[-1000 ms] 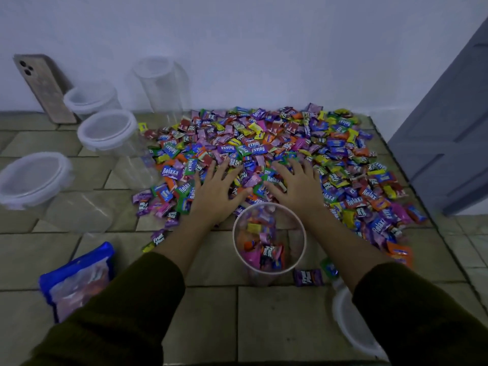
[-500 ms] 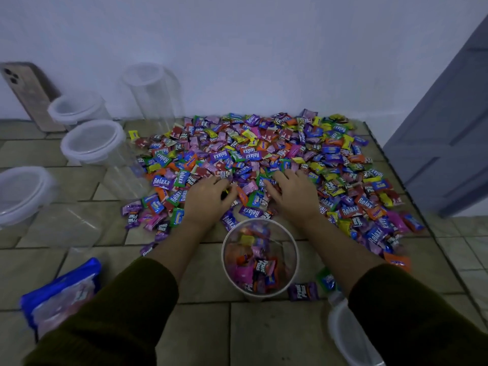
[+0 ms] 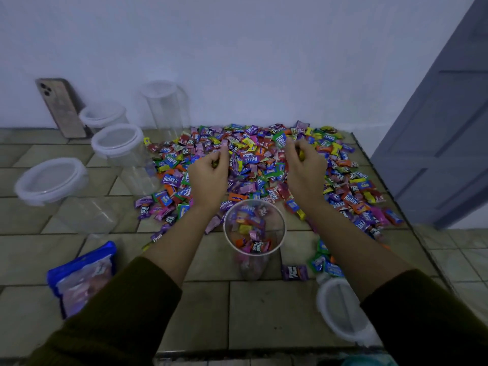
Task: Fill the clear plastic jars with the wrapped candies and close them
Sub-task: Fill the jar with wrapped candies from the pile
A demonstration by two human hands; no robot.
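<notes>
Clutching crinkly wrapped candies (image 3: 253,159) in curled fingers (image 3: 220,157), my left hand (image 3: 208,180) and right hand (image 3: 307,173) hover just beyond the round clear jar (image 3: 225,231)

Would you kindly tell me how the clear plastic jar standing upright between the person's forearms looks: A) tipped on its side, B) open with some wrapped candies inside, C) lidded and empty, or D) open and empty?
B: the clear plastic jar stands upright with no lid on its round rim, and colourful wrapped candies lie inside it, well below the top.
</notes>
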